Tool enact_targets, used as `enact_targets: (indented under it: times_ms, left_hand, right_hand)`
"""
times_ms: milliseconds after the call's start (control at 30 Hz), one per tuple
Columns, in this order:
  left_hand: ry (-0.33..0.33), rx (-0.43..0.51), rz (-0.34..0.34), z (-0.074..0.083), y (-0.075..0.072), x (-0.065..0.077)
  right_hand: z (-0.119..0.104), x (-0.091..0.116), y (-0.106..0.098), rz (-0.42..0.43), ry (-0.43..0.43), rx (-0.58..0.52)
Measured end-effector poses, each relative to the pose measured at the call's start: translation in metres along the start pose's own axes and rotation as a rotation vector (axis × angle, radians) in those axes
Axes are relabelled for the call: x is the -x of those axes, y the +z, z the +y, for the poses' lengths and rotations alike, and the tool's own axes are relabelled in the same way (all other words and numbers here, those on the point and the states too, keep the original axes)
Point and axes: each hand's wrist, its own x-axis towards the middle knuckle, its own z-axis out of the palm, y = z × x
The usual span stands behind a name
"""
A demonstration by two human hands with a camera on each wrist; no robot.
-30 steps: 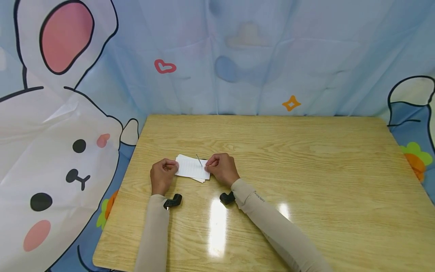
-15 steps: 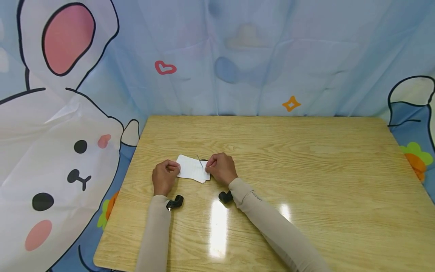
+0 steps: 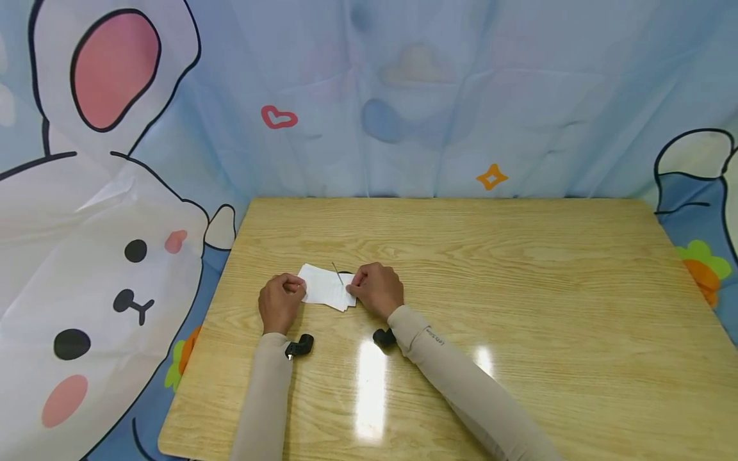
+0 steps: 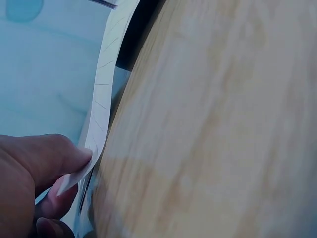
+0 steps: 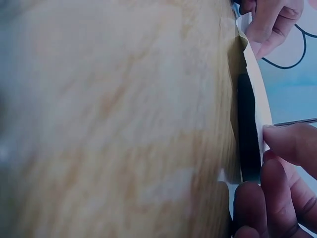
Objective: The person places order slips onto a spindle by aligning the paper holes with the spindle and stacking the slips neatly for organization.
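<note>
Several white slips of lined paper lie in a loose stack, held between both hands. A thin upright spike sticks up through the right part of the slips. Below them is a black base, mostly covered by paper in the head view. My left hand pinches the left edge between thumb and fingers, and the paper bows there in the left wrist view. At the right edge, close beside the spike, my right hand pinches the paper with thumb and fingertip.
A wood-grain table spreads around the hands. Behind and to the left hangs a cloth backdrop with a printed rabbit. Black wrist cameras sit just inside the cuffs.
My left hand has shifted slightly right, and the upper slip's front edge now bends down near its middle over the slips below. The right hand has stayed nearly in place.
</note>
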Motion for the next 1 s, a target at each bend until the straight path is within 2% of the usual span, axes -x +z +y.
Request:
enact_targets:
  times_ms: [167, 267, 433, 567, 833, 1000]
  left_hand:
    - [-0.002, 0.004, 0.017, 0.004, 0.000, 0.004]
    - [0.023, 0.003, 0.017, 0.008, 0.004, 0.008]
    - [0.092, -0.020, -0.037, 0.018, 0.012, 0.011]
    - [0.104, -0.044, -0.054, 0.022, 0.016, 0.011]
    - [0.100, -0.075, -0.040, 0.024, 0.017, 0.014]
    - [0.125, -0.094, 0.001, 0.027, 0.016, 0.019]
  right_hand:
    - [0.000, 0.003, 0.000, 0.014, -0.009, 0.026]
    - [0.000, 0.003, -0.001, 0.030, -0.019, 0.042]
    - [-0.002, 0.002, -0.001, 0.053, -0.011, 0.054]
    - [-0.002, 0.000, 0.001, 0.042, -0.001, 0.053]
    - [0.001, -0.002, 0.003, 0.051, -0.039, 0.070]
    - [0.004, 0.004, 0.001, 0.062, -0.054, 0.063]
